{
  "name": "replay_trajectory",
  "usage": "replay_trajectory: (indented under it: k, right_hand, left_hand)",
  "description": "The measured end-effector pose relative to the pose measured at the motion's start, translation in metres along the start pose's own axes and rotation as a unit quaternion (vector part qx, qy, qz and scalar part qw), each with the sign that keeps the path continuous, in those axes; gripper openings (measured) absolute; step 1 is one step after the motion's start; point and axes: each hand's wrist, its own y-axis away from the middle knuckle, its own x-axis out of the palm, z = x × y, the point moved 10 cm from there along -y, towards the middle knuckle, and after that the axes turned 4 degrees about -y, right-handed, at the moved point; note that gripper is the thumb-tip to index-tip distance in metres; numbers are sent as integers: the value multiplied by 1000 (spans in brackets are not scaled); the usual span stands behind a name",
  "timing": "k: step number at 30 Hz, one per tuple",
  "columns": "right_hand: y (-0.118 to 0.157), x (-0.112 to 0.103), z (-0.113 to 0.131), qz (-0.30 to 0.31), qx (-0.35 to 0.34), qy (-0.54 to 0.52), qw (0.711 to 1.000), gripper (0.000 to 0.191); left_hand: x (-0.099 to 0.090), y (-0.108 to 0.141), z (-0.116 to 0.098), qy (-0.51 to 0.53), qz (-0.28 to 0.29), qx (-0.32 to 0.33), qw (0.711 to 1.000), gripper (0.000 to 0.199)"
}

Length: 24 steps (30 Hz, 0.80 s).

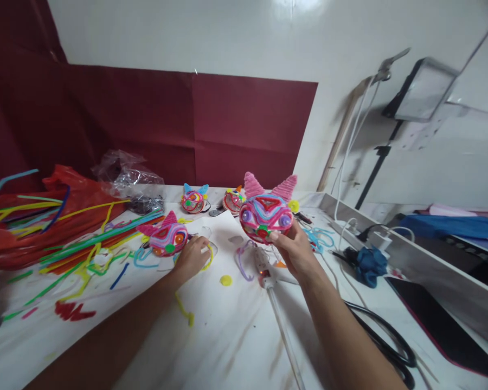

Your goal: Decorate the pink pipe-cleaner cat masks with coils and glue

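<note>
My right hand (pixel 295 249) holds up a cat-face craft (pixel 266 216) wound from pipe cleaners, with pink ears, purple eyes and a green nose. The thumb presses near its lower edge. My left hand (pixel 192 257) reaches down to the table with its fingers bent together, beside a second pink-eared cat face (pixel 168 238). What those fingers pinch, if anything, is hidden. A yellow pipe cleaner (pixel 209 257) curves along their right side. Below the raised cat face lies a glue gun (pixel 262 265), a long pale stick trailing from its back.
Two smaller cat faces, one blue-eared (pixel 194 200), one orange-eared (pixel 232 200), stand at the back. Loose pipe cleaners (pixel 101 244) and a red plastic bag (pixel 65 216) cover the left. At right lie a dark phone-like slab (pixel 439 325), black cable (pixel 390 330) and blue scrunchie (pixel 371 266).
</note>
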Motion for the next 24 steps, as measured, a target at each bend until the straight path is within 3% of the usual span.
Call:
replay_trajectory:
  k: [6, 12, 19, 24]
  right_hand:
    - [0, -1, 0, 11, 4, -19, 1000, 52]
    - [-2, -2, -1, 22, -2, -47, 999, 52]
    - [-5, -7, -2, 19, -9, -48, 999, 57]
    - [-7, -8, 1, 20, -14, -60, 998, 56]
  left_hand:
    - [6, 0, -10, -67, 29, 28, 997, 9]
    - [15, 12, -27, -83, 99, 62, 990, 22]
    - [4, 9, -43, -113, 104, 60, 986, 31]
    - [35, 9, -77, -100, 151, 76, 980, 23]
